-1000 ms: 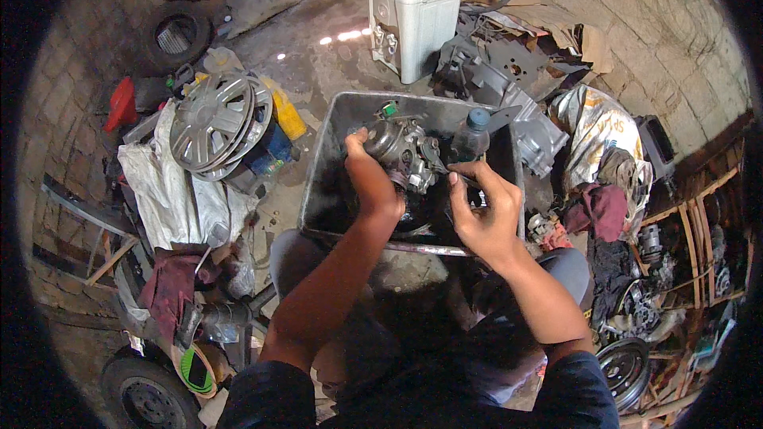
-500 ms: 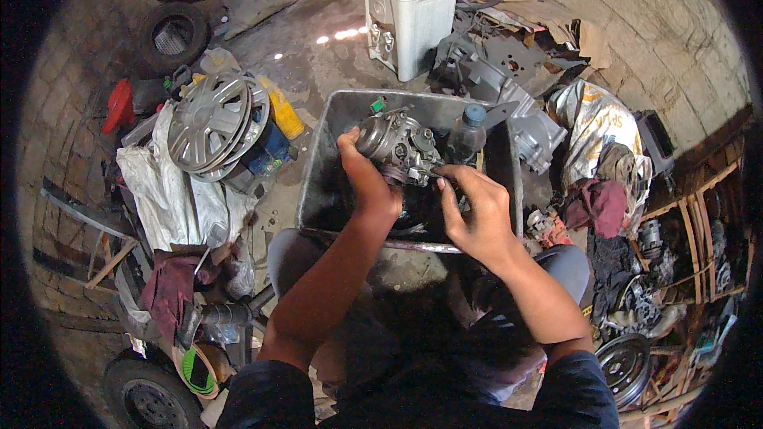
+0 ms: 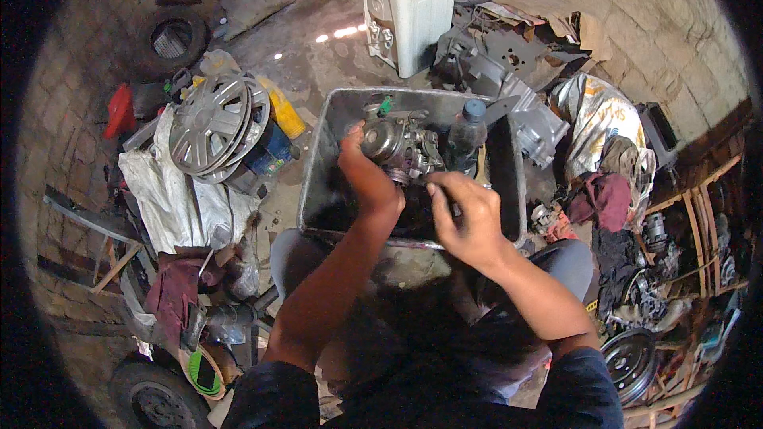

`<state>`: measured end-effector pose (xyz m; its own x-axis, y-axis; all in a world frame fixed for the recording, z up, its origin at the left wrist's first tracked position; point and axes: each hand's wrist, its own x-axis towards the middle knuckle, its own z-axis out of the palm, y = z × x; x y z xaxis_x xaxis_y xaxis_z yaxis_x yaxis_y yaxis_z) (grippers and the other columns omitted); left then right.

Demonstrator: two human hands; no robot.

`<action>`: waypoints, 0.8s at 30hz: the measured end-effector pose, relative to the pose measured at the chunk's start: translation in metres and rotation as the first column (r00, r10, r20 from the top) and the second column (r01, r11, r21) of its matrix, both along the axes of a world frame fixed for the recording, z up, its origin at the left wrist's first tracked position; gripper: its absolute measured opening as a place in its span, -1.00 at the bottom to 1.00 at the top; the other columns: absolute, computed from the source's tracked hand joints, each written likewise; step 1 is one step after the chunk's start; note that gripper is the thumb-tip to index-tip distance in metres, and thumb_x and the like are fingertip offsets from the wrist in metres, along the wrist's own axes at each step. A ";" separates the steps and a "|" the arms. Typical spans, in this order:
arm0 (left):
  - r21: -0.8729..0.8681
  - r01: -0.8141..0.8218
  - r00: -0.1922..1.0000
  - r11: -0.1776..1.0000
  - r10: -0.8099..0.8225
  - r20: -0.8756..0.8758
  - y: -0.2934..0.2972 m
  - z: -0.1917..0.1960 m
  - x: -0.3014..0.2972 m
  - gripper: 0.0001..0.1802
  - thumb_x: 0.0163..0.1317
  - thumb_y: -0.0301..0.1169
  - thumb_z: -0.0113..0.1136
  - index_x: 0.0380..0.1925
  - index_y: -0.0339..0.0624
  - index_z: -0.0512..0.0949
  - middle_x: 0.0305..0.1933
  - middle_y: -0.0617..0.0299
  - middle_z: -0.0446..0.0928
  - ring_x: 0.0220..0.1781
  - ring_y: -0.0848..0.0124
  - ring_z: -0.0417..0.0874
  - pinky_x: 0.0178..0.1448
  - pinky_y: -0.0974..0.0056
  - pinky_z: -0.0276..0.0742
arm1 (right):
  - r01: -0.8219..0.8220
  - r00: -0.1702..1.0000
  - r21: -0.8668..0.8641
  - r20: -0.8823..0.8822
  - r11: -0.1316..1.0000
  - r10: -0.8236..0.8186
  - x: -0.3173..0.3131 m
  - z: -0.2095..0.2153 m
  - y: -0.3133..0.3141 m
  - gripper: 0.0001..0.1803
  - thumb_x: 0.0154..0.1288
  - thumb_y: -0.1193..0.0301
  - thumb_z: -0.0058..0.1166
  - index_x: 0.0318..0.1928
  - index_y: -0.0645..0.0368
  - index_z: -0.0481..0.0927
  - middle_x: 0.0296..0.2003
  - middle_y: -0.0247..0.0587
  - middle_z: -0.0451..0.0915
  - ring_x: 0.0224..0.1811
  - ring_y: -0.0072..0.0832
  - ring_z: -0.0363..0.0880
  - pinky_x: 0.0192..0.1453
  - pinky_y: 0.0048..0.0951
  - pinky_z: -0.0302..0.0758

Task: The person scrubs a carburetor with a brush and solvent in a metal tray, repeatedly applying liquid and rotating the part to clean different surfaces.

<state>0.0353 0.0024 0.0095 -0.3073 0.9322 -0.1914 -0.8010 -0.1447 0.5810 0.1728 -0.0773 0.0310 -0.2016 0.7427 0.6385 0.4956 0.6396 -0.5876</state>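
My left hand [image 3: 354,141] grips a metal carburetor [image 3: 384,140] from its left side, holding it over the dark rectangular tub [image 3: 318,199] between my knees. The carburetor's round dome faces up and left, with small fittings along its right side. My right hand [image 3: 469,202] is closed in a pinch at the carburetor's lower right; whatever the fingertips hold is hidden or too small to make out. A clear bottle with a dark blue cap [image 3: 473,111] stands in the tub, right of the carburetor. Behind the carburetor shows a small green piece [image 3: 386,105].
A white cooler box [image 3: 409,20] stands beyond the tub. Wheel covers [image 3: 208,123] and a white sack [image 3: 171,191] lie at left. Grey metal housings [image 3: 528,123] and a printed sack [image 3: 592,123] crowd the right. A tyre [image 3: 155,397] sits at lower left.
The carburetor has tilted and sunk slightly lower into the tub with my left hand. My right hand has shifted a little left and down, still pinched beside it.
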 end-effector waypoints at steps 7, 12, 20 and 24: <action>0.032 -0.068 0.994 0.997 0.071 -0.082 0.002 -0.006 -0.001 -0.58 0.46 -0.18 -0.03 -0.01 -0.29 0.64 -0.04 0.17 0.63 0.00 0.34 0.64 0.16 0.19 0.54 | -0.022 0.995 0.091 0.104 0.996 0.013 0.005 -0.004 0.004 -0.74 0.16 0.74 0.19 -0.10 0.39 0.61 -0.34 0.06 0.63 -0.32 -0.04 0.67 -0.20 -0.19 0.59; 0.098 -0.124 0.968 0.987 0.142 -0.207 0.012 -0.020 -0.005 -0.56 0.46 -0.24 -0.08 -0.03 -0.39 0.64 -0.05 0.13 0.64 0.00 0.33 0.64 0.18 0.20 0.52 | -0.021 0.992 0.107 0.129 0.994 0.007 0.001 -0.007 0.003 -0.75 0.15 0.72 0.19 -0.12 0.37 0.59 -0.36 0.08 0.61 -0.31 0.00 0.65 -0.18 -0.10 0.60; 0.068 -0.050 0.936 0.996 0.071 -0.344 -0.004 0.000 0.000 -0.55 0.45 -0.08 -0.09 0.10 -0.09 0.58 0.08 0.20 0.56 0.11 0.24 0.63 0.20 0.08 0.58 | 0.016 0.991 0.066 0.130 0.998 -0.025 0.004 -0.003 0.003 -0.83 0.16 0.72 0.17 -0.23 0.35 0.52 -0.36 0.11 0.58 -0.28 0.05 0.61 -0.17 -0.07 0.55; 0.104 -0.059 0.910 0.993 0.096 -0.404 -0.004 0.001 -0.003 -0.53 0.46 -0.07 -0.09 0.09 -0.12 0.60 0.09 0.20 0.56 0.11 0.25 0.63 0.20 0.10 0.58 | 0.050 0.995 0.029 0.090 0.998 -0.052 0.002 -0.005 0.007 -0.83 0.21 0.71 0.17 -0.21 0.34 0.48 -0.36 0.12 0.57 -0.27 0.07 0.60 -0.16 -0.04 0.54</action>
